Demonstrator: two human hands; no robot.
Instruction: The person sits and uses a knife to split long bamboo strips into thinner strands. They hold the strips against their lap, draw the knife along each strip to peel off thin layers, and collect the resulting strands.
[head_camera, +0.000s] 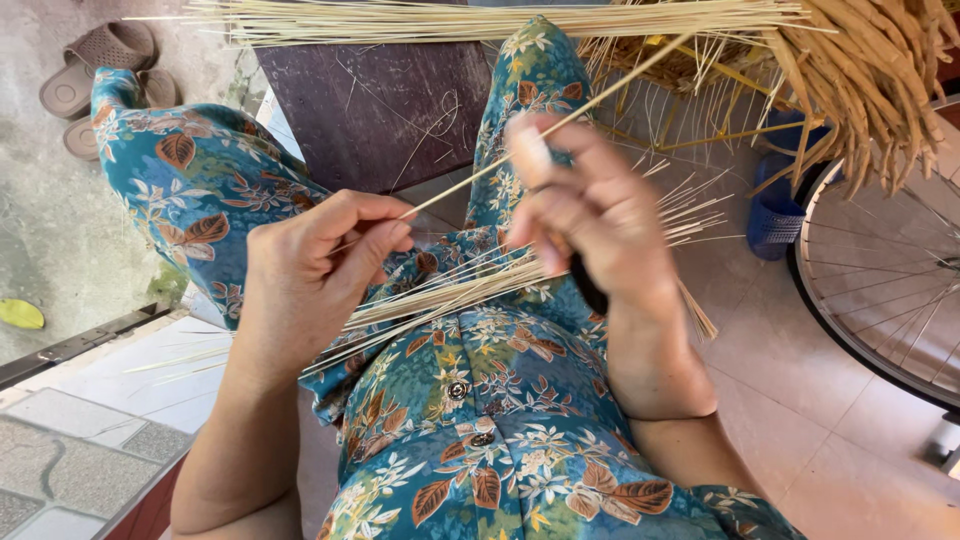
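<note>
1. Bamboo strip (560, 125) runs tight between your two hands, slanting up over the dark wooden board (380, 110).
2. Your left hand (320, 270) has it pinched shut, just below that board.
3. Right hand (590, 210) is closed round it too, right of the board.
4. Loose splint bundle (450, 290) sits across your lap, under both hands.

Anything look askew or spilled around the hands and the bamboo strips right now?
Nothing damaged. The left hand and right hand pinch one thin bamboo strip. A loose bundle of strips fans unevenly across the lap, and a few stray strips lie on the floor tiles.
</note>
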